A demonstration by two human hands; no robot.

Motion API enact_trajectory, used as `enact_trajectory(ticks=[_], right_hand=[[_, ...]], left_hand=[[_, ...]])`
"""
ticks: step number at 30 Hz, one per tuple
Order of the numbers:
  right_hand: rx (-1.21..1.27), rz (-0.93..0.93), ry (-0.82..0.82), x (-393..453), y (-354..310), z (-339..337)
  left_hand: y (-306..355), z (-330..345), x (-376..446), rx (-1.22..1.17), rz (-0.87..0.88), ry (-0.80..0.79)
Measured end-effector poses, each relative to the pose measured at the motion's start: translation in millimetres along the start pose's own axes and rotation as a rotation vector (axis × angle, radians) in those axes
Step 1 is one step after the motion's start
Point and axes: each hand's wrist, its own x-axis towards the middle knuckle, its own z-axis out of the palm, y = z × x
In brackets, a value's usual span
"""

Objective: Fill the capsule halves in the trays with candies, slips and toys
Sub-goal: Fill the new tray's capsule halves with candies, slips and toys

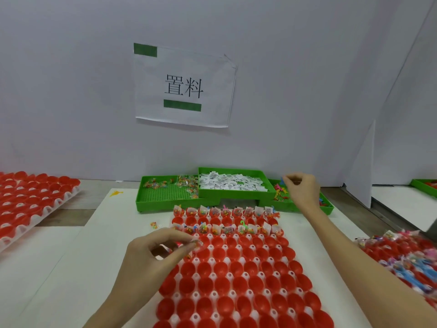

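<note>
Right now the small clear crinkly candy packet (198,243) is the thing to watch. It sits pinched between the thumb and fingertips of the left hand (151,259), just above the left edge of the white plastic tray of red capsule halves (233,275). My guess is that the packet is very light and soft, and a bit slippery, so a gentle pinch at its edge should be enough. A hard squeeze might crush the little sweets inside.

The red cups look thin and stiff, and they stand open side up in rows. Two rows at the far end of this tray already hold candy packets, white paper slips and tiny toys. One row between those two looks bare, and all the rows nearer the person are bare too.

Past the far end of the tray stand the green plastic bins (170,197). One holds more candy packets, the raised middle one holds a heap of white folded paper slips (231,183), and the one on the right holds small bright plastic toys (280,192). The right hand (302,188) hangs over that toy bin with its fingers curled in. It may be pinching something blue, but that is too small to tell.

To the right of the tray lies another tray (406,261), full. To the left lies a third tray of red halves (30,200).
</note>
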Motion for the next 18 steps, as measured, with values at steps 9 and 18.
enact_trajectory(ticks=[9,18], right_hand=[[0.547,-0.031,-0.666,-132,-95,-30],[0.438,-0.230,-0.769,-191,-113,-21]], left_hand=[[4,-1,-1,0.015,0.048,-0.020],[9,4,-4,0.000,0.039,-0.059]])
